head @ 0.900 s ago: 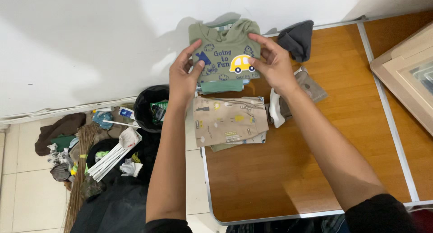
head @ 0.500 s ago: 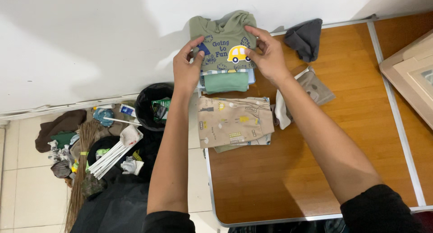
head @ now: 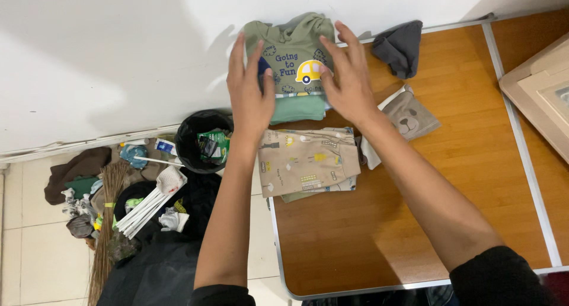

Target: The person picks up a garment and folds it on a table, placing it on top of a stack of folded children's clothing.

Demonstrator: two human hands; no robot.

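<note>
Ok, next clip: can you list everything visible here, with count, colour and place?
hoodie: 1, olive with yellow car print, folded on a stack at the table's far edge
printed garment: 1, beige, folded, nearer than the hoodie
bear cloth: 1, grey-brown, right of the stacks
dark cloth: 1, grey, far edge
table: 1, wooden, metal-edged
bin: 1, black, floor at left
broom: 1, straw, floor
left hand: flat, touching the hoodie's left side
right hand: flat, touching its right side

Single head-worn view, looking steeply down, close over table (head: 415, 223)
</note>
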